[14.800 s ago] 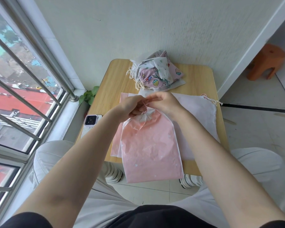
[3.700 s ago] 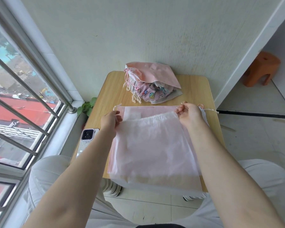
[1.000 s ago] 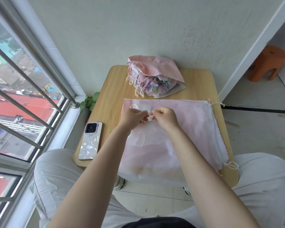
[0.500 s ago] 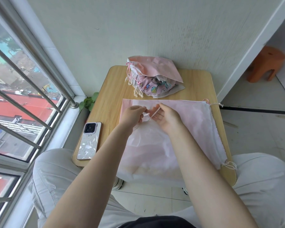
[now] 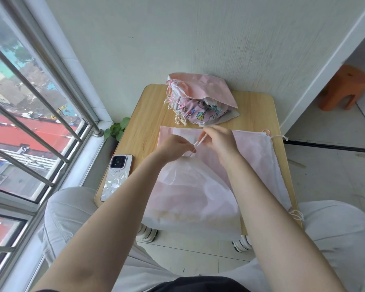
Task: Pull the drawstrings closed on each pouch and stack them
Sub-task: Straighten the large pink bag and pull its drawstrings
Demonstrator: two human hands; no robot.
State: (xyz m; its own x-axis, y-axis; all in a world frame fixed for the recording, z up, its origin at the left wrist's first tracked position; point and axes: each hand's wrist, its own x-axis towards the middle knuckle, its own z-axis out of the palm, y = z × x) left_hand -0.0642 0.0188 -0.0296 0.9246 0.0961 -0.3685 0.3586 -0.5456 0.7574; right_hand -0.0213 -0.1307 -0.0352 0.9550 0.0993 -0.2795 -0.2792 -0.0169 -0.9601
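A small rounded wooden table (image 5: 139,131) stands against the far wall. At its far edge sits a heap of closed drawstring pouches (image 5: 200,102). Nearer, a sheer white drawstring pouch (image 5: 190,194) lies on a flat pink pouch (image 5: 253,148), overhanging the near edge. A smartphone in a patterned case (image 5: 117,178) lies at the left edge, and an orange plastic stool (image 5: 343,87) stands far right on the floor.

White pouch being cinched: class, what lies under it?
Under the white pouch lies a flat pink pouch on the table, showing at its sides. Anything further beneath is covered.

Sheer white pouch (image 5: 190,197), pale pink pouch (image 5: 251,148), cartoon-print lilac pouch (image 5: 195,113), light wood-grain surface (image 5: 143,127), orange stool (image 5: 343,87), white marbled phone (image 5: 116,178)
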